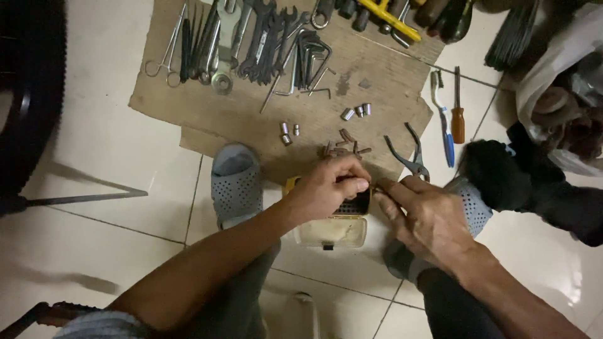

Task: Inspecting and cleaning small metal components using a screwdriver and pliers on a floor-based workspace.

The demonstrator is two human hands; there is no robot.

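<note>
My left hand reaches over a small open case on the floor, fingertips pinched on a small piece above the dark bit holder in its lid. My right hand rests at the case's right edge, its fingers touching the holder's side. Just beyond the hands lies a pile of small brown bits on a cardboard sheet. What the left fingertips pinch is too small to make out.
Wrenches, hex keys, forceps and small sockets lie on the cardboard. Pliers, a toothbrush and a screwdriver lie to the right. Grey perforated sandals flank the case. A tyre stands left, dark cloth right.
</note>
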